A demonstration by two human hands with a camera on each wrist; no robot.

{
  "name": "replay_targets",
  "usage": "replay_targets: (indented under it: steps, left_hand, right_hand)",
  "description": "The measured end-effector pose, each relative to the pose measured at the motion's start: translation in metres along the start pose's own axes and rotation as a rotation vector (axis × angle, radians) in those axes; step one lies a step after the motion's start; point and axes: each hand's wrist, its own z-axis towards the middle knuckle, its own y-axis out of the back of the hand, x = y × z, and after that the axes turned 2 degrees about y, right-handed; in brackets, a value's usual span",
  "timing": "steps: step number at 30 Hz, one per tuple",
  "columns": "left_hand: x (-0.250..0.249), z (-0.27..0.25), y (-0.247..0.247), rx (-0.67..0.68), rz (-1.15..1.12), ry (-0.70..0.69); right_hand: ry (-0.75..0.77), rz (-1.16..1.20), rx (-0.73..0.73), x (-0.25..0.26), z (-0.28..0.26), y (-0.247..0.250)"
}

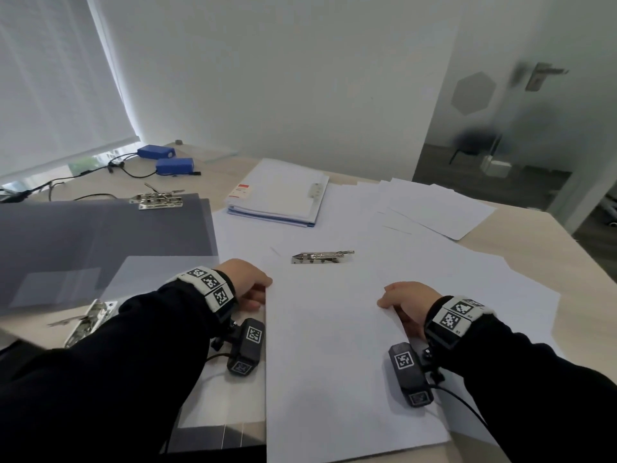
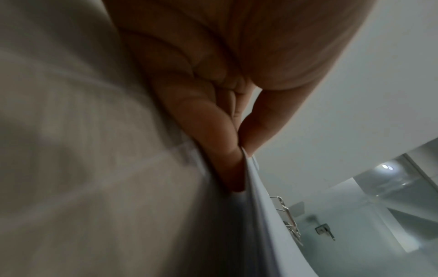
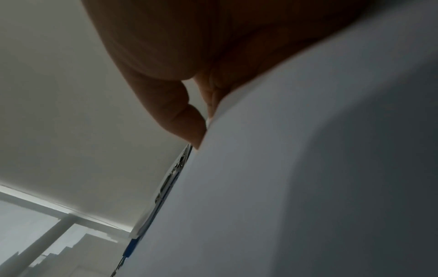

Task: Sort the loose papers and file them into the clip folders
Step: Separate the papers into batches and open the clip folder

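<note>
A stack of white sheets is lying flat near the table's front edge, pinched at both side edges. More loose papers are fanning out beyond it, overlapping. A grey clip folder is lying open to the left (metal clip at its top), and a blue-edged folder is sitting closed behind.

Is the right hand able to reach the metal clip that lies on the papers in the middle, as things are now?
Probably yes, but not at once. The metal clip lies uncovered on the papers with nothing in between. However, the right hand and left hand both grip the paper stack, so the right must first let go.
</note>
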Motion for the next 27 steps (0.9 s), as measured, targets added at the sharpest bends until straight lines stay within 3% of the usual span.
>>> replay_targets:
  steps: [4, 19, 27]
  left_hand:
    - [-0.001, 0.003, 0.001, 0.004, -0.014, 0.035]
    - [0.007, -0.003, 0.004, -0.010, -0.204, -0.096]
    - [0.010, -0.012, 0.003, 0.020, -0.320, -0.128]
  right_hand:
    - [-0.010, 0.053, 0.020, -0.001, 0.001, 0.000]
    - [0.118, 0.233, -0.025, -0.007, -0.007, -0.002]
    - [0.086, 0.315, 0.013, -0.006, -0.021, 0.001]
